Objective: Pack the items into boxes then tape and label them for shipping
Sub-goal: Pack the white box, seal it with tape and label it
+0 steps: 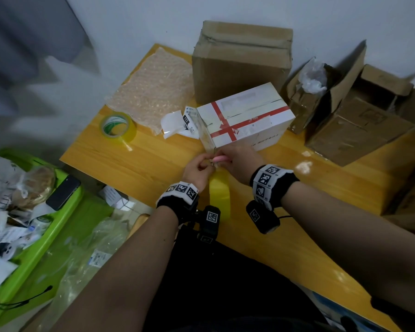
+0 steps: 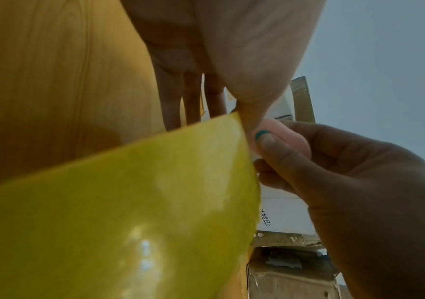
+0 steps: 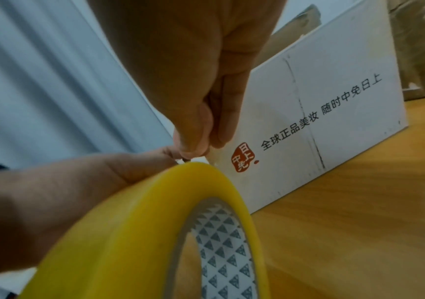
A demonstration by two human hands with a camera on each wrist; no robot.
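Note:
A white box (image 1: 244, 116) crossed with red tape stands on the wooden table (image 1: 139, 161); its printed side (image 3: 321, 121) fills the right wrist view. Both hands meet at its near left corner. My left hand (image 1: 201, 167) pinches the clear strip of tape running up that corner. A yellow tape roll (image 1: 219, 192) hangs below it, large in the wrist views (image 2: 129, 202) (image 3: 155, 232). My right hand (image 1: 237, 161) grips a small pink cutter (image 1: 222, 159) (image 2: 285, 139) and holds its tip against the tape beside the left fingers (image 3: 91, 186).
A second tape roll (image 1: 118, 127), bubble wrap (image 1: 153, 89) and shipping labels (image 1: 182, 121) lie left of the box. A taped brown carton (image 1: 240, 61) stands behind it, open cartons (image 1: 357, 116) to the right. A green bin (image 1: 65, 224) with a phone (image 1: 62, 192) sits off the table's left.

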